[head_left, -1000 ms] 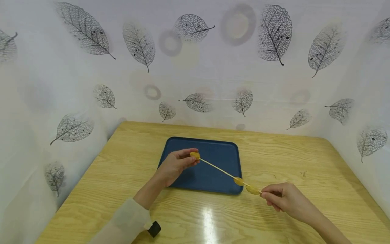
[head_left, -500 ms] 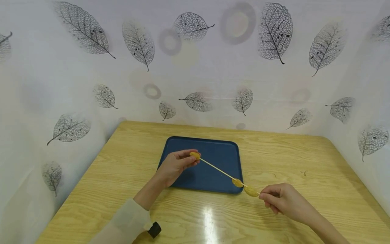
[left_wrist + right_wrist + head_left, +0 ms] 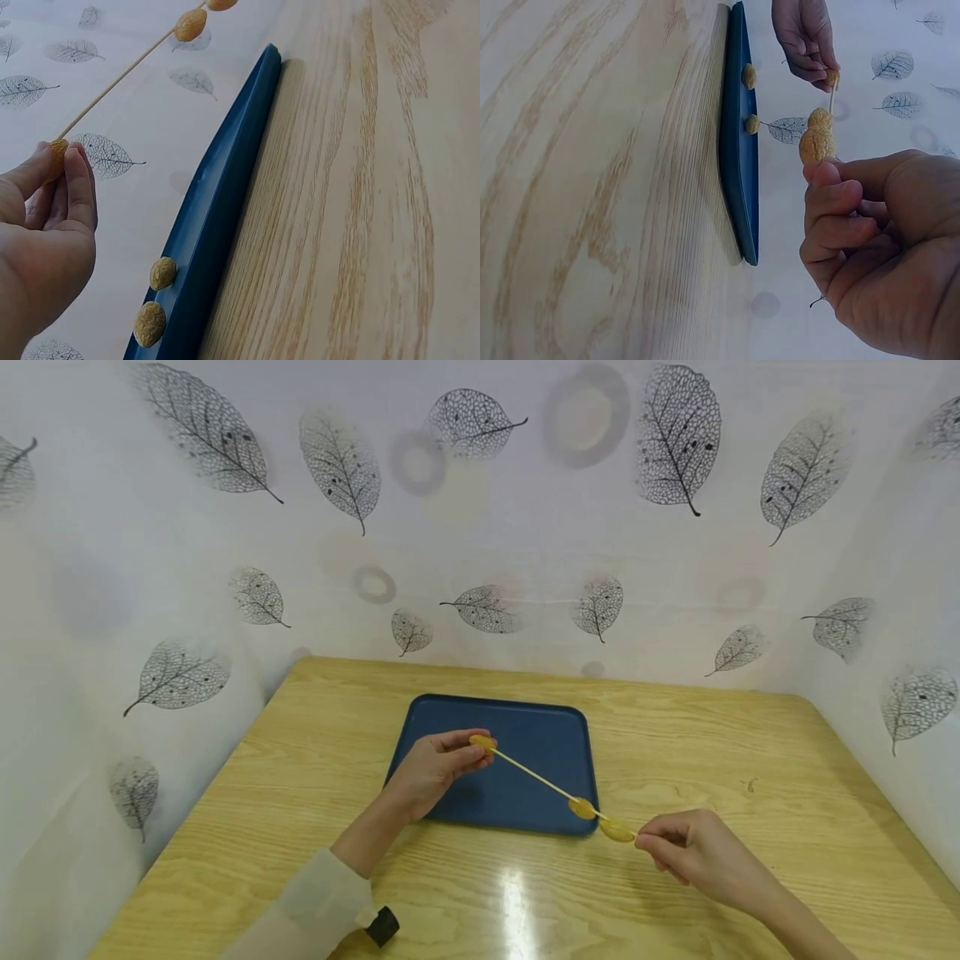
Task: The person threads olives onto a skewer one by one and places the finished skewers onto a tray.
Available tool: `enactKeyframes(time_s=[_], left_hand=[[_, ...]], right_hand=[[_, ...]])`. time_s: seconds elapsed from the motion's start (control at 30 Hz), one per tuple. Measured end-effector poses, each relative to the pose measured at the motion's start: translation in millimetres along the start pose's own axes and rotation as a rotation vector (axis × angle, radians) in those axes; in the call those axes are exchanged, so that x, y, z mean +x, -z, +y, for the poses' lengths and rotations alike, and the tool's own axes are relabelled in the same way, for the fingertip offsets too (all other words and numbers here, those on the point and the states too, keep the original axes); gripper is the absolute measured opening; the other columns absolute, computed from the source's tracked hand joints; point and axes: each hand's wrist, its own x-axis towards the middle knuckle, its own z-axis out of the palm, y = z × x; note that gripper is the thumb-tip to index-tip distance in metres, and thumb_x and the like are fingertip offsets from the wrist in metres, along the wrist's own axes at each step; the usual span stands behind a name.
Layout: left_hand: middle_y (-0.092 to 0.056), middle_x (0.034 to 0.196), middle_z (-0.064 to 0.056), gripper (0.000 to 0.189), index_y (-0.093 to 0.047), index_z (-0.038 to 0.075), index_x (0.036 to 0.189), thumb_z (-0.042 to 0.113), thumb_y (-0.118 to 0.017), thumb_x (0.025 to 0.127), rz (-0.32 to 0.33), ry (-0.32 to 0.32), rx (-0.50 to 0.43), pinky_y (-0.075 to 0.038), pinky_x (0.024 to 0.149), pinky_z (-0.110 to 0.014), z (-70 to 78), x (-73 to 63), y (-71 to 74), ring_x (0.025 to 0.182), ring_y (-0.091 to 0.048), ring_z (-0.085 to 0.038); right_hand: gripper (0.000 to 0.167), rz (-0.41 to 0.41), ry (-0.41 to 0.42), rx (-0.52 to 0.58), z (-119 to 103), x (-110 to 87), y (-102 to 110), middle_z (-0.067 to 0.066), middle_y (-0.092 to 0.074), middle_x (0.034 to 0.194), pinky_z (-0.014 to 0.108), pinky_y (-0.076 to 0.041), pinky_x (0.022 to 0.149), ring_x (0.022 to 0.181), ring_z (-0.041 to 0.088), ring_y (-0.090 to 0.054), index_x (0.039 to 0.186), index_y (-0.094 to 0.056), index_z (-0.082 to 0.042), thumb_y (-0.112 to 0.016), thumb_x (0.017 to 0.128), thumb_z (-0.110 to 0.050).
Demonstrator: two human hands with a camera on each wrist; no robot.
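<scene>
My left hand (image 3: 431,775) pinches a wrinkled yellow dried fruit (image 3: 56,160) at the upper end of a thin wooden skewer (image 3: 532,773). Two more such fruits are threaded near the other end, an inner one (image 3: 582,808) and an outer one (image 3: 617,830). Just past the outer fruit, my right hand (image 3: 701,852) pinches the skewer between thumb and forefinger. The skewer slants down from left to right above the blue tray (image 3: 517,718). Both wrist views show two loose dried fruits, one (image 3: 163,273) beside another (image 3: 150,324), in the tray; my left hand hides them from the head view.
The tray lies on a light wooden table (image 3: 675,735) toward the back. A white cloth (image 3: 517,527) printed with leaves encloses the table behind and at both sides. A small black object (image 3: 382,927) shows at the left sleeve's cuff.
My right hand and its end of the skewer, with the two fruits, have shifted slightly left toward my left hand. The left hand has hardly moved and keeps its pinch.
</scene>
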Motion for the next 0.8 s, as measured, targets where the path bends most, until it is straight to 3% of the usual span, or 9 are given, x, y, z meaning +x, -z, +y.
enactKeyframes(time_s=[0.4, 0.8], left_hand=[[-0.070, 0.121, -0.011, 0.036, -0.055, -0.014, 0.138, -0.003, -0.058, 0.104, -0.016, 0.008, -0.030, -0.056, 0.099, -0.030, -4.9, 0.4, -2.2, 0.104, -0.071, -0.015], [-0.069, 0.123, -0.010, 0.041, -0.049, -0.019, 0.141, -0.004, -0.057, 0.104, -0.020, 0.003, -0.007, -0.057, 0.098, -0.029, -6.7, -1.0, -1.8, 0.106, -0.070, -0.014]], right_hand=[[0.017, 0.020, 0.032, -0.013, -2.5, 1.0, -1.9, 0.003, -0.059, 0.061, 0.019, -0.032, 0.036, 0.044, -0.001, -0.036, 0.096, -0.078, -0.004, -0.065, 0.103, -0.013], [0.016, 0.037, 0.013, -0.064, -7.7, 4.5, -4.8, -0.001, -0.058, 0.060, 0.021, -0.034, 0.039, 0.045, -0.001, -0.031, 0.097, -0.079, -0.006, -0.067, 0.102, -0.015]])
